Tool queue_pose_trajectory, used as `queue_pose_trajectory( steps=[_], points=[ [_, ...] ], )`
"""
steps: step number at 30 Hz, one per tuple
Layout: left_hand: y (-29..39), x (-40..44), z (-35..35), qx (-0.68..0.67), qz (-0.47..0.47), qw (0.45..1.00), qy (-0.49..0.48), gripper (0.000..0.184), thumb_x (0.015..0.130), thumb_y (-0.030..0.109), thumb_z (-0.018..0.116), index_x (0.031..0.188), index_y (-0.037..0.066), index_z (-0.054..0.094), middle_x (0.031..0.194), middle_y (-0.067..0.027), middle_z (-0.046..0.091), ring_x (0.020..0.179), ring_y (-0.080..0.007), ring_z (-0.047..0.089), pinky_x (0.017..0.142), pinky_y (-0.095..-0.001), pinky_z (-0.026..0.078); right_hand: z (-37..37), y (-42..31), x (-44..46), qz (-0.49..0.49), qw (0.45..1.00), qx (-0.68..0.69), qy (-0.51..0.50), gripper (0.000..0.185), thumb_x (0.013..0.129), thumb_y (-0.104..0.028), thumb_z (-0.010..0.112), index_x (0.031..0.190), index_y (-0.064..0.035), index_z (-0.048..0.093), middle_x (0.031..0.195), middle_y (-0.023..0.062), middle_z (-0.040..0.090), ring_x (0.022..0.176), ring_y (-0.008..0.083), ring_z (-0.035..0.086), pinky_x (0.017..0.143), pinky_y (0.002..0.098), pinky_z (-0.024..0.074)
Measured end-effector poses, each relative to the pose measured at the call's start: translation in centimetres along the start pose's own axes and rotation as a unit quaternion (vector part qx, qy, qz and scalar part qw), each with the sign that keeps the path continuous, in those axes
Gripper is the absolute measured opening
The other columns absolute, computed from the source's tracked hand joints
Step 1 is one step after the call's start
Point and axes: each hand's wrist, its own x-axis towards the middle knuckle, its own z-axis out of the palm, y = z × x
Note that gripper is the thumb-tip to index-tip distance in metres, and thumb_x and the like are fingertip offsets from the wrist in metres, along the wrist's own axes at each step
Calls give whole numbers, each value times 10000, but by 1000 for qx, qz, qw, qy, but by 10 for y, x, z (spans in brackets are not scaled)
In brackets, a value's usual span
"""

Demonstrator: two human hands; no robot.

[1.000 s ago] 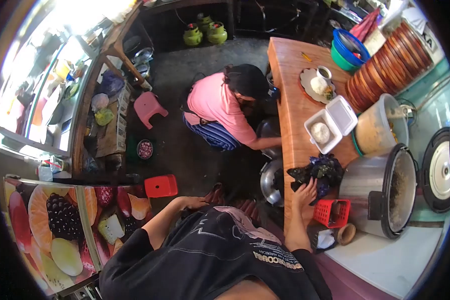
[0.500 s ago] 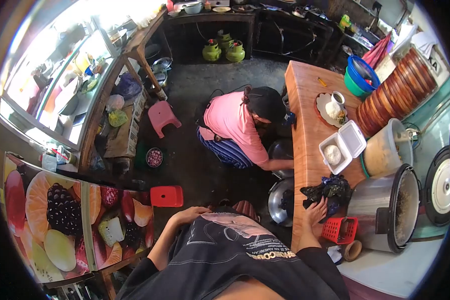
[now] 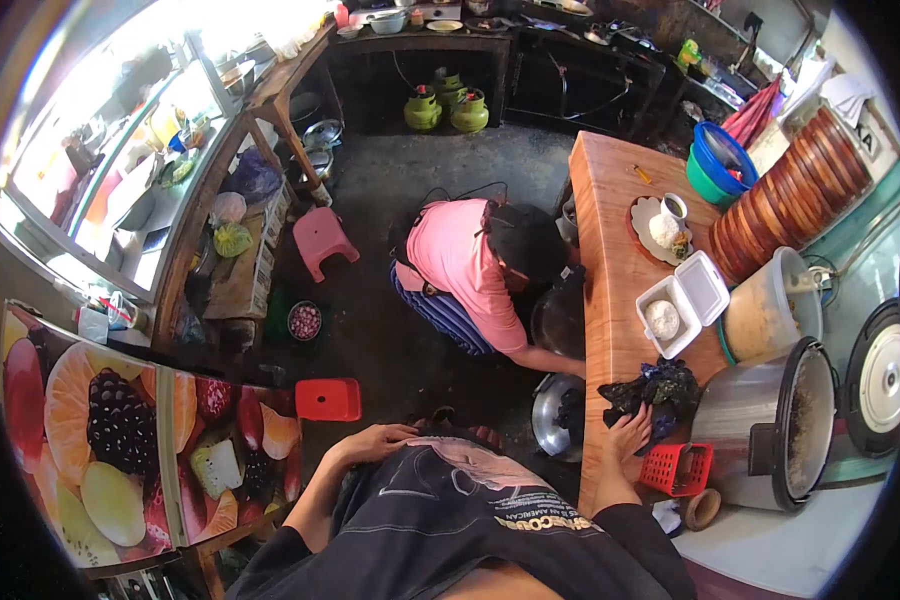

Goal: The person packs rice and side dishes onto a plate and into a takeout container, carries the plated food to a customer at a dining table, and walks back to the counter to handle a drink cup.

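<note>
My left hand (image 3: 382,441) rests against the front of my dark shirt (image 3: 450,500), its fingers stretched out and holding nothing. On the edge of the wooden table (image 3: 610,260) lies my right hand (image 3: 628,436), fingers spread, touching the near side of a dark plastic bag (image 3: 660,388). Just beyond the bag is an open white foam box (image 3: 698,283) with white rice (image 3: 662,319) in it. A red perforated basket (image 3: 676,469) stands beside my right wrist. Farther back, a plate (image 3: 647,212) holds rice and a small cup (image 3: 673,207).
A co-worker in a pink shirt (image 3: 455,250) crouches left of the table, one arm reaching by a metal basin (image 3: 553,415). A large metal pot (image 3: 760,430) and stacked brown woven plates (image 3: 790,195) are right. Red (image 3: 328,400) and pink (image 3: 322,240) stools stand on the floor.
The view has shifted, so the room sits lower and farther right than a second ago. The co-worker's head has lowered and moved slightly toward the table. My right hand remains at the bag.
</note>
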Motion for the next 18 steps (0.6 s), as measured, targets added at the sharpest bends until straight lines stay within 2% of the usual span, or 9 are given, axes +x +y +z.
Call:
queue_pose_trajectory(
  steps=[5, 8, 14, 17, 18],
  points=[
    [8, -3, -15, -1, -8, 998, -69, 347, 957, 292, 472, 1259, 147, 561, 1407, -126, 412, 1222, -280, 469, 986, -363, 400, 3, 3, 0, -4, 1000, 14, 6, 422, 884, -226, 417, 1294, -129, 440, 1386, 56, 416, 1218, 259, 422, 1012, 423, 291],
    [23, -7, -30, 46, -25, 992, -113, 347, 939, 286, 505, 1275, 212, 552, 1426, -150, 377, 1238, -291, 454, 996, -366, 391, -3, 3, 0, -6, 1000, 24, 7, 421, 881, -227, 422, 1290, -129, 442, 1377, 61, 422, 1220, 266, 417, 1013, 429, 289],
    [36, -24, -47, 131, -60, 981, -129, 399, 884, 258, 552, 1283, 247, 541, 1384, -178, 420, 1255, -312, 435, 1011, -359, 370, -1, 1, 0, 0, 999, 31, 12, 422, 874, -218, 431, 1286, -127, 445, 1365, 69, 433, 1214, 276, 418, 1008, 436, 295],
    [52, -34, -48, 134, -31, 983, -125, 434, 881, 244, 557, 1311, 212, 510, 1348, -178, 453, 1213, -319, 472, 1003, -363, 378, -5, 1, 1, 2, 1000, 22, 14, 424, 872, -211, 439, 1288, -131, 444, 1363, 69, 434, 1207, 275, 424, 1005, 432, 299],
    [47, -39, -47, 146, -10, 984, -101, 469, 864, 302, 579, 1302, 150, 510, 1292, -182, 490, 1166, -327, 502, 986, -383, 395, -3, 2, 1, -1, 1000, 25, 13, 425, 869, -205, 446, 1288, -132, 443, 1363, 68, 435, 1207, 273, 424, 1006, 430, 299]
  ],
)
